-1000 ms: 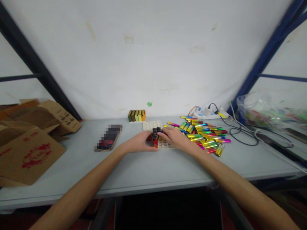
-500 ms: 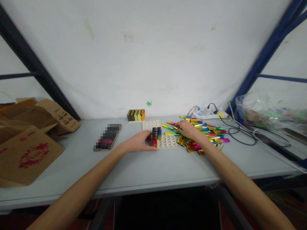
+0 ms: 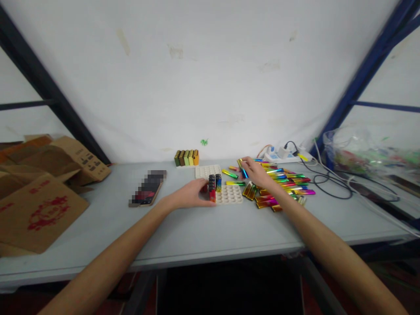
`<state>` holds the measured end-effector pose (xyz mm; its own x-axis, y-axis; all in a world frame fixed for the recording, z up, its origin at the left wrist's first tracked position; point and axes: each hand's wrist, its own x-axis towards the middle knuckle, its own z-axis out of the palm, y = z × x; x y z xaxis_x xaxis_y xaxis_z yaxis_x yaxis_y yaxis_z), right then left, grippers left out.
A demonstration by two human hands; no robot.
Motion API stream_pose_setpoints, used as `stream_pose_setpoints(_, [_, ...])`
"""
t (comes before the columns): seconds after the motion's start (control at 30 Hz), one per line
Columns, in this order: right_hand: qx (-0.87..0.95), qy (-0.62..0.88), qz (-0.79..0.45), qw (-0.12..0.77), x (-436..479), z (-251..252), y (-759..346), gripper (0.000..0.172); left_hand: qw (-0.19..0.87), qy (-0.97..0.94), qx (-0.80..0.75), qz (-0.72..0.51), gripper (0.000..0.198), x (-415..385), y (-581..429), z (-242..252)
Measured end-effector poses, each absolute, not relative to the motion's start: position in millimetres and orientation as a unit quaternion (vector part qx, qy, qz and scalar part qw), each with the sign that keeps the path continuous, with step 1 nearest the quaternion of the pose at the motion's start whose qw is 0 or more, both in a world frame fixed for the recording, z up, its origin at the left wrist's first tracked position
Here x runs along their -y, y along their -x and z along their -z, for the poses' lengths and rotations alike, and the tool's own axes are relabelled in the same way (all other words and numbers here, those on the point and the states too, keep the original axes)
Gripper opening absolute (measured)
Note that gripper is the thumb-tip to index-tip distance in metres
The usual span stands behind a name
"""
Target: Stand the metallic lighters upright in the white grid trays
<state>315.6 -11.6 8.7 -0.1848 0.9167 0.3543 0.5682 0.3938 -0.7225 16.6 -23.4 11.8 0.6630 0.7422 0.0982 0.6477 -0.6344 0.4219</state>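
My left hand is closed around the left end of a white tray with round holes, its thumb and fingers against red lighters standing upright there. Beside these stands a blue and yellow lighter. Over on the right, my right hand pinches a shiny gold and blue lighter, tilted at the near left side of a loose pile of shiny metallic-coloured lighters. Part of the left-hand fingers is hidden behind the red lighters.
A second white tray lies behind, and a block of green, brown and yellow lighters stands near the wall. A phone and cardboard boxes are left; a power strip, cables and a plastic bag are right.
My right hand has taken hold of a gold and blue lighter and raised it upright-ish at the pile's edge. My left hand has stayed at the red lighters.
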Motion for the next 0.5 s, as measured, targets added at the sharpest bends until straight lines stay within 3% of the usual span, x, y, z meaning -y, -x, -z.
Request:
stream_pose_setpoints(0.1, [0.669,0.417,-0.418,0.452,19.5,-13.0,-305.9,0.035,0.181,-0.895,-0.385,-0.135,0.071,22.4,-16.4,-10.3])
stream_pose_setpoints(0.23, [0.615,0.355,-0.528,0.466,26.7,-14.9,-292.8,0.037,0.18,-0.897,-0.38,-0.136,0.069,21.6,-16.3,-9.2])
stream_pose_setpoints(0.5, [0.653,0.428,-0.425,0.457,33.2,-15.3,-282.7,0.046,0.187,-0.898,-0.376,-0.128,0.067,22.8,-16.6,-12.5])
